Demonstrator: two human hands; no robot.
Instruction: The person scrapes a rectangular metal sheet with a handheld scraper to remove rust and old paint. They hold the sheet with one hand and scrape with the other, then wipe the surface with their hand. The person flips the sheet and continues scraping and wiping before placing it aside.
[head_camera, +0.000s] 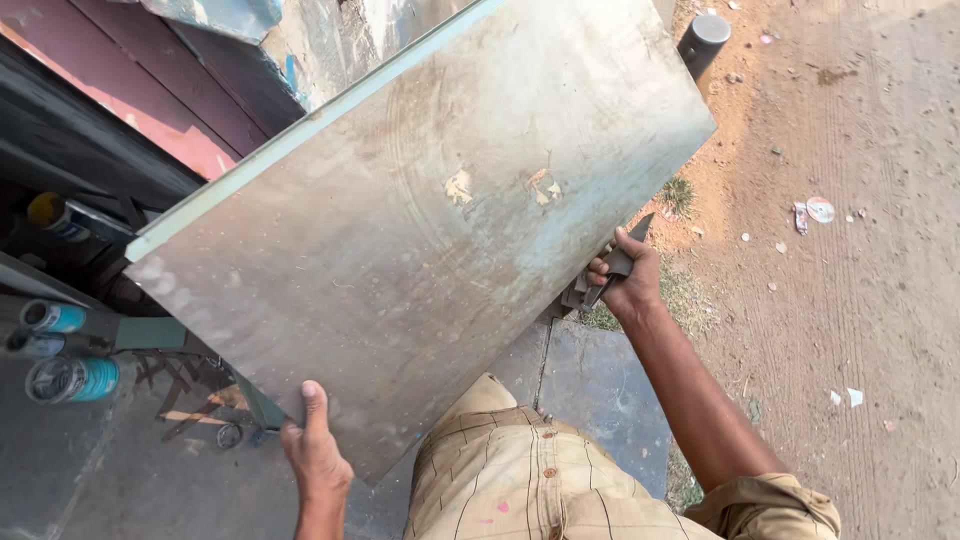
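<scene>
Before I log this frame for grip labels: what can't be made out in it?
Head view only:
- Left hand: only the thumb shows on the metal sheet; the fingers are behind its lower edge.
- Right hand: it grips the sheet's edge with a dark tool, mostly covered by the fingers.
- Cans at left: too small for details.
- Ground under the sheet: hidden.

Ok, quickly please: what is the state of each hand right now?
Left hand: closed on the lower edge of the large metal sheet, thumb on top.
Right hand: closed on the sheet's right edge, together with a dark tool.
</scene>
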